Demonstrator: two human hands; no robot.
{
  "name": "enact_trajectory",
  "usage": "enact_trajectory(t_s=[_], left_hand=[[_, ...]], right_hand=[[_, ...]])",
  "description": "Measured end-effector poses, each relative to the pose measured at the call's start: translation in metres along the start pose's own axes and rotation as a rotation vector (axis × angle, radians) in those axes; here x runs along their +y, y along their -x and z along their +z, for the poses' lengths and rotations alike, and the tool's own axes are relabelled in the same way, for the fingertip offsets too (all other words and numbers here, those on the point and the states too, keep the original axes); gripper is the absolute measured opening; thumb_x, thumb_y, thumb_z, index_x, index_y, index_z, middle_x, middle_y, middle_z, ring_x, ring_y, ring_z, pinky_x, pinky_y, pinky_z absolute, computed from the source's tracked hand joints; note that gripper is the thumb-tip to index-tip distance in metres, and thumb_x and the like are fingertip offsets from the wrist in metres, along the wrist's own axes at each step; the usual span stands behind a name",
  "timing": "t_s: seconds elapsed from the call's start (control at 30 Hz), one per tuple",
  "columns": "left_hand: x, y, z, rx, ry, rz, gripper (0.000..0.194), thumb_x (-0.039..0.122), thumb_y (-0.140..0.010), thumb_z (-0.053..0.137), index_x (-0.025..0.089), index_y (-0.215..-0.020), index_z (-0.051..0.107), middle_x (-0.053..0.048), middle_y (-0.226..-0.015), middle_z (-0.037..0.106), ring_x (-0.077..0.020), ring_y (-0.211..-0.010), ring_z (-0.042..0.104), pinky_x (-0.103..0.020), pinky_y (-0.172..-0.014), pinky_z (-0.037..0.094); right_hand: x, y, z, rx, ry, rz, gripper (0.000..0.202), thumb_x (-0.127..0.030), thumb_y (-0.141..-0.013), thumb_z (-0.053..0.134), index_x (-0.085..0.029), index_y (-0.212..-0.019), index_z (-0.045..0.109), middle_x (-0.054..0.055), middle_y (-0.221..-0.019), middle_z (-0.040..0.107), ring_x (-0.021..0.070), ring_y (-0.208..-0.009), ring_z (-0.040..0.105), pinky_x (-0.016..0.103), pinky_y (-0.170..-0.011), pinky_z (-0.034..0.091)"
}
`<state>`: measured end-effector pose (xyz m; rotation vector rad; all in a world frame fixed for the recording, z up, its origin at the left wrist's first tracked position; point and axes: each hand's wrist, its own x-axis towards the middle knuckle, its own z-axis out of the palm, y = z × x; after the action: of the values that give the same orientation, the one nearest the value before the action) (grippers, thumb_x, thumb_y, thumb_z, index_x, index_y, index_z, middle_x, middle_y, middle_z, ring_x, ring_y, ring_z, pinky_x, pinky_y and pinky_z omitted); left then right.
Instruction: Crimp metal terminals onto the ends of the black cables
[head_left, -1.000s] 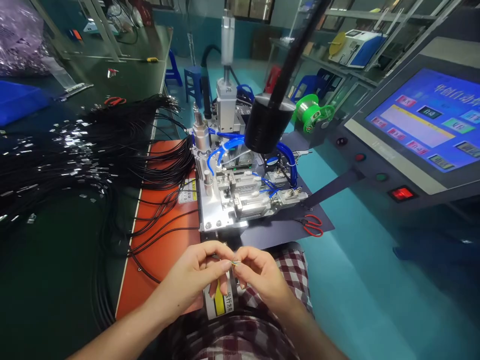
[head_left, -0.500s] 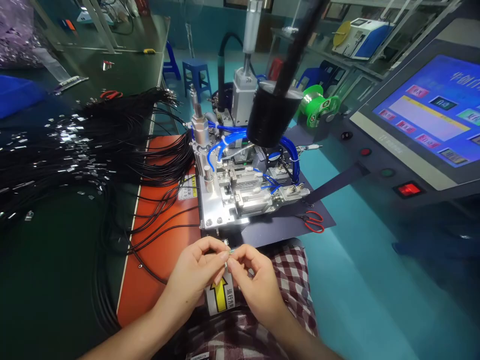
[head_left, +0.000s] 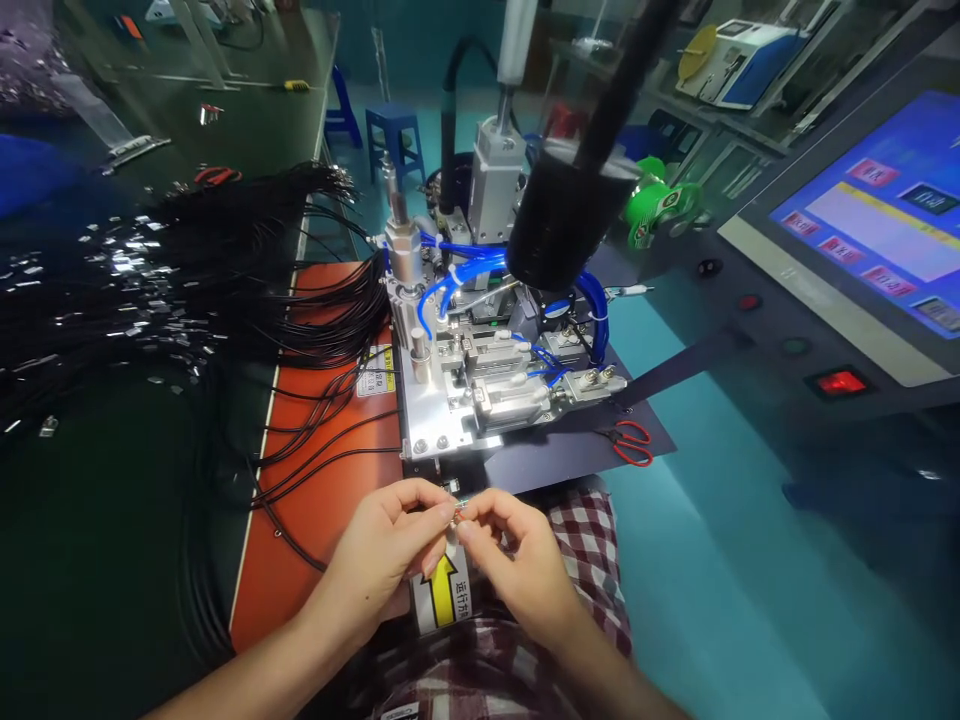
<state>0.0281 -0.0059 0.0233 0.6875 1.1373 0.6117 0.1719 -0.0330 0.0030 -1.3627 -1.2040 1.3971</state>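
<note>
My left hand [head_left: 394,535] and my right hand [head_left: 517,550] meet in front of the machine's near edge, fingertips almost touching. Each is pinched on something tiny between them, with thin coloured strands just showing; the fingers hide most of it. Just beyond them is the metal machine [head_left: 495,390] with blue tubes [head_left: 480,265]. Below the fingers lies a white label with a yellow arrow [head_left: 442,595]. Black cables [head_left: 330,340] run over the orange mat [head_left: 292,560] to the machine's left side.
Red-handled scissors [head_left: 634,443] lie right of the machine on the dark plate. A control panel with a screen [head_left: 877,220] stands at the right. A black cylinder [head_left: 562,220] hangs over the machine. A large cable bundle [head_left: 135,270] covers the left table.
The view has shifted slightly, so the panel and green spool appear farther right. Both hands stay together in nearly the same pinch, with coloured strands a little more visible between the fingertips.
</note>
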Motion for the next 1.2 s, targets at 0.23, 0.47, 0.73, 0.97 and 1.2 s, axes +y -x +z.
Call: enact_trajectory(t_s=[0.23,0.47,0.73,0.97,1.2], left_hand=[[0.005,0.002,0.001,-0.048,0.023,-0.012,0.019,0.032,-0.077,0.064,0.016,-0.074,0.056,0.008,-0.037,0.045,-0.0038,-0.037,0.027,-0.017,-0.04,0.017],[0.005,0.002,0.001,-0.061,0.02,-0.03,0.018,0.032,-0.076,0.064,0.015,-0.074,0.057,0.008,-0.038,0.044,-0.0035,-0.039,0.027,-0.017,-0.042,0.019],[0.004,0.003,0.0,-0.048,0.019,-0.054,0.019,0.033,-0.076,0.064,0.015,-0.075,0.057,0.008,-0.039,0.041,-0.0035,-0.04,0.026,-0.016,-0.043,0.02],[0.001,0.002,-0.002,-0.04,-0.024,-0.035,0.018,0.032,-0.079,0.061,0.014,-0.076,0.058,0.009,-0.041,0.039,-0.0035,-0.041,0.027,-0.015,-0.043,0.021],[0.002,0.003,0.001,-0.032,-0.041,-0.071,0.017,0.032,-0.077,0.062,0.016,-0.077,0.058,0.009,-0.042,0.04,-0.0033,-0.039,0.027,-0.014,-0.038,0.02]], right_hand=[[-0.005,-0.007,-0.013,0.012,-0.104,-0.004,0.012,-0.029,-0.082,0.058,-0.017,-0.078,0.059,0.0,-0.069,0.055,0.0123,-0.057,0.046,0.024,-0.054,0.039],[-0.005,-0.008,-0.011,-0.049,-0.262,0.059,0.016,-0.031,-0.08,0.062,-0.017,-0.073,0.059,-0.003,-0.062,0.05,0.0099,-0.051,0.042,0.022,-0.05,0.036],[0.0,-0.005,-0.008,-0.053,-0.303,0.101,0.017,-0.03,-0.079,0.063,-0.016,-0.072,0.057,-0.004,-0.061,0.048,0.0096,-0.052,0.041,0.022,-0.049,0.033],[-0.001,-0.001,-0.007,-0.045,-0.174,0.053,0.015,-0.026,-0.081,0.058,-0.016,-0.071,0.056,-0.003,-0.062,0.048,0.0105,-0.054,0.04,0.023,-0.051,0.033],[-0.001,-0.008,-0.015,-0.051,-0.206,0.06,0.012,-0.026,-0.078,0.061,-0.015,-0.074,0.058,-0.003,-0.061,0.05,0.0101,-0.052,0.043,0.022,-0.05,0.035]])
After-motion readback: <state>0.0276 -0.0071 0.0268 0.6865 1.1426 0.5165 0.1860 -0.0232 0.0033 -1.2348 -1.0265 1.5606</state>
